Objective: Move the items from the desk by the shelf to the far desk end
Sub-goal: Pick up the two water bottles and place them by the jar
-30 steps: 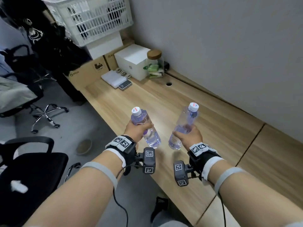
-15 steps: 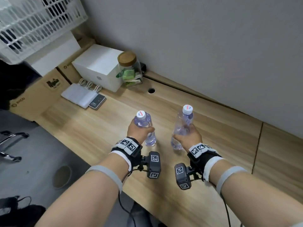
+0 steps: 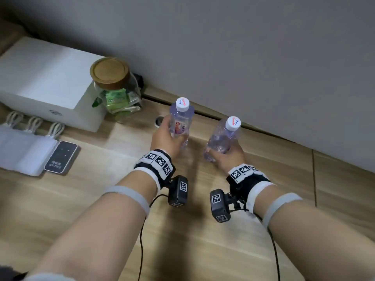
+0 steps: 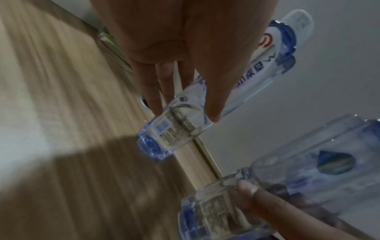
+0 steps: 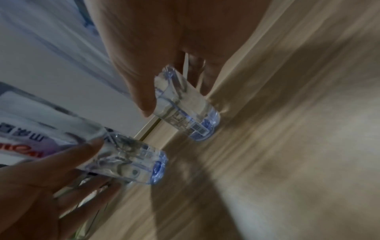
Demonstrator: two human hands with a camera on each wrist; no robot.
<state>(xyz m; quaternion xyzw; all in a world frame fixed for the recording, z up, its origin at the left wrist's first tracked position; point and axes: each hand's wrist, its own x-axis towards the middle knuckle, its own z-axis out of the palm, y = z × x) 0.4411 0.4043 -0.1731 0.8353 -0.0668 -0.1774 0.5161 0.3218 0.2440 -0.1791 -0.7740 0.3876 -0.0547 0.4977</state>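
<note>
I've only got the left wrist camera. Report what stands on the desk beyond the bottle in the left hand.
Observer: In the head view, a glass jar with a wooden lid stands to the left of the left hand and the left bottle it grips. The jar is right beside a white box.
Operator: Check the top of the other bottle. It's cut off for me.
Observer: The right bottle, gripped by the right hand, has its white cap on.
Operator: List what else lies on the jar's side.
Observer: Further left, a dark flat device lies on the desk next to some white pouches.
</note>
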